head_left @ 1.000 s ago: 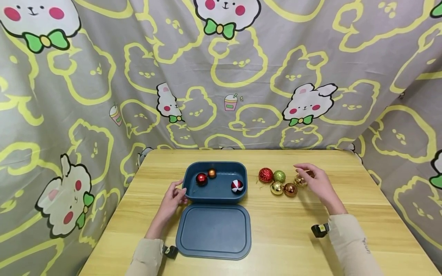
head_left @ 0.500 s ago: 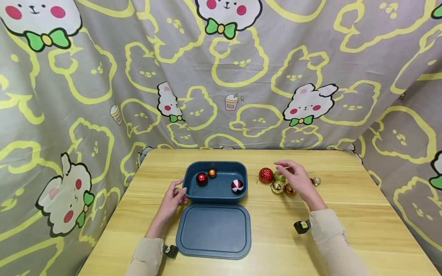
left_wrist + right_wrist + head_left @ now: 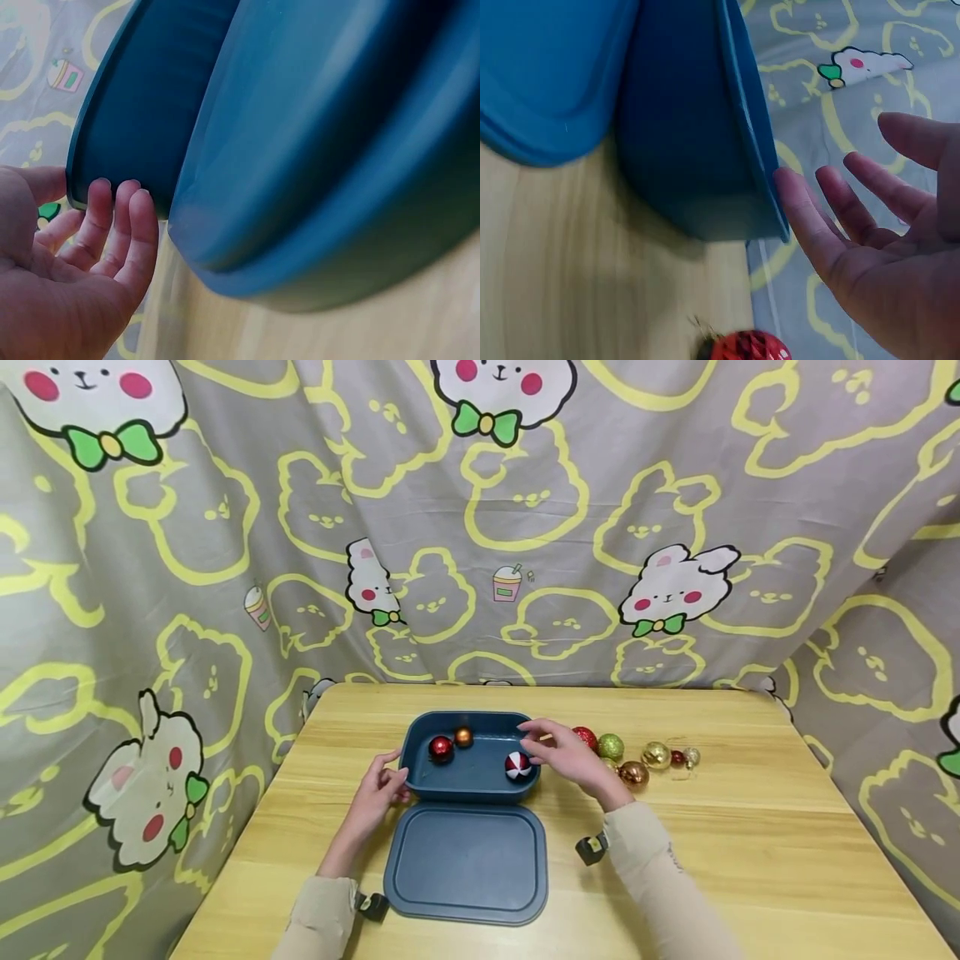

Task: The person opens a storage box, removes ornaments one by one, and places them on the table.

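Note:
A dark blue lidless box holds a red Christmas ball, a small orange ball and a red-and-white striped ball. My left hand holds the box by its left end; in the left wrist view its thumb meets the rim and its fingers curve against the outer wall. Over the box's right end reaches my right hand, fingers spread with nothing between them. In the right wrist view one fingertip is right at the rim. The blue lid lies flat in front of the box.
Right of the box lie several more Christmas balls: a red one partly behind my hand, a green one, a brown one, a gold one and smaller ones. A patterned curtain hangs behind the table.
My right hand has moved left from above the loose balls to the box's right end, uncovering the gold and small balls. The left hand has stayed at the box.

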A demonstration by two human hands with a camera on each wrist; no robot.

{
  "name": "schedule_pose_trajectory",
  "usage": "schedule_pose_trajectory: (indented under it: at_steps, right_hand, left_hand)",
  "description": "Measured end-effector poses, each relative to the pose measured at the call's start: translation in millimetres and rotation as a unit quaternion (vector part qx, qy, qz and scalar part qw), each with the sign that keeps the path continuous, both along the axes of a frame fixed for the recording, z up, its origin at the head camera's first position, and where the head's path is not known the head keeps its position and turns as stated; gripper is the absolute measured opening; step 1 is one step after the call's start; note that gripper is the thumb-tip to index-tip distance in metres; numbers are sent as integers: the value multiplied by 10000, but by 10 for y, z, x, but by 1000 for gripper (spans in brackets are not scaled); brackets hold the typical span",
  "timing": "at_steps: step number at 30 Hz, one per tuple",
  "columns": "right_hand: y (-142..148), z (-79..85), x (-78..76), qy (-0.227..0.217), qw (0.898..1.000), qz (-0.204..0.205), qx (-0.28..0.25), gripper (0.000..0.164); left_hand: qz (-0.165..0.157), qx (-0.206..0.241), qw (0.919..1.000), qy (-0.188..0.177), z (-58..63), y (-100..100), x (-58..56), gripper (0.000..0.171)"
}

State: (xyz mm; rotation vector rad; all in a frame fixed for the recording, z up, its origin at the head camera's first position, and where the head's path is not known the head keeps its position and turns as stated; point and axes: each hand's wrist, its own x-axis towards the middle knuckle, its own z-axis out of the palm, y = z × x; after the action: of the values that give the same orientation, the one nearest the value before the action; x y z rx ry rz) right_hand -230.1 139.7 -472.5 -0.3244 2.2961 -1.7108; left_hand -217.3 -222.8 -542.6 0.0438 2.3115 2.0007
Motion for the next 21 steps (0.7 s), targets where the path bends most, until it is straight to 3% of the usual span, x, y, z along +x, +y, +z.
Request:
schedule_pose_trajectory:
  at_steps: [12,21]
  right_hand:
    - [-447,-159,-135,-303,9993,-9,-205,42]
    - [-966,-261,-287,-765,9914,172,-1049,49]
  left_hand:
    - [-116,48,9999,55,-38,51,-9,47]
    - [35,33,10000,50,-19,18,5,47]
